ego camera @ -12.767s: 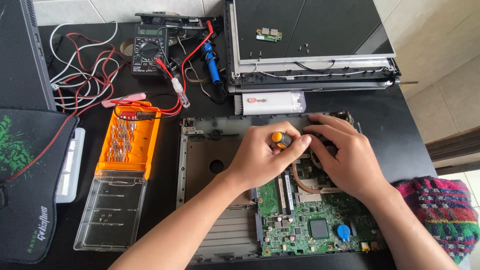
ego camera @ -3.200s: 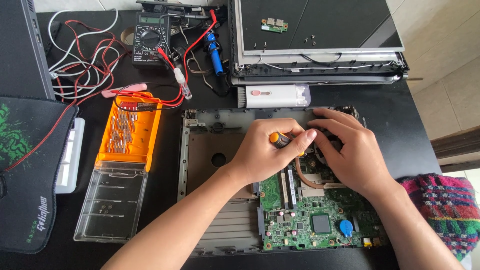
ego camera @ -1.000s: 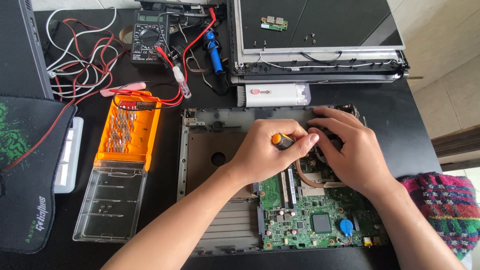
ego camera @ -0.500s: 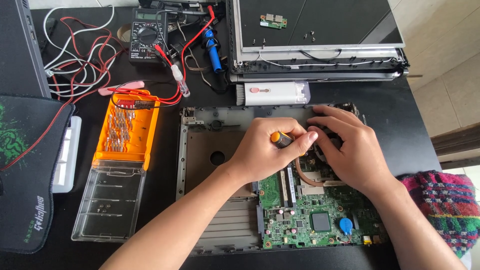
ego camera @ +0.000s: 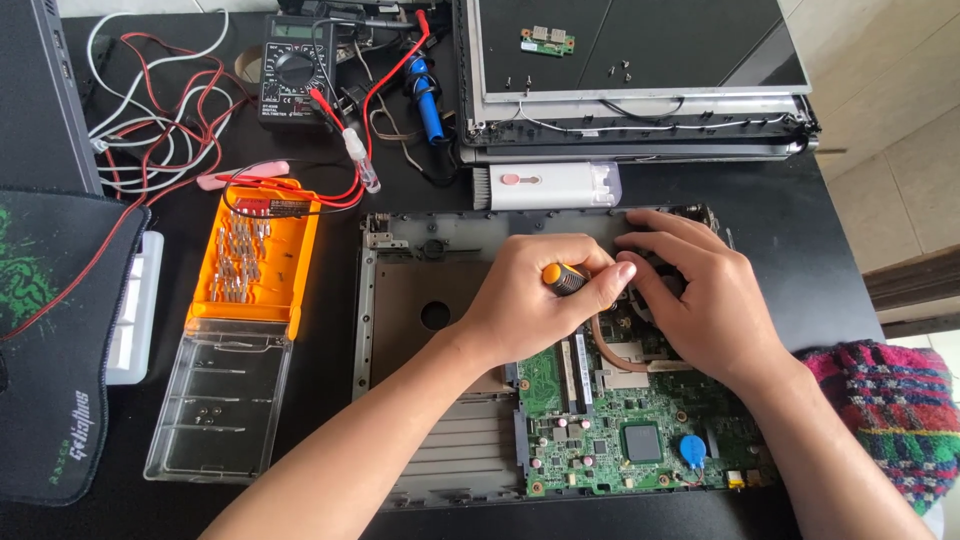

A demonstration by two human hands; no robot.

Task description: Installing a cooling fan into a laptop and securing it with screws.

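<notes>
Left hand (ego camera: 535, 300) closed around orange-handled screwdriver (ego camera: 560, 277), tip hidden behind fingers. Right hand (ego camera: 700, 290) curled, fingertips pressing on fan area of open laptop chassis (ego camera: 420, 290). Green motherboard (ego camera: 630, 430) just below both hands. Orange bit case (ego camera: 255, 260) well left of left hand.

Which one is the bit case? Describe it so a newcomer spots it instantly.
Start at the opened laptop base in the middle of the black table. Just to its left lies the bit case. Bright orange tray, hinged clear lid lying open below it; nothing else nearby is orange and boxy.
</notes>
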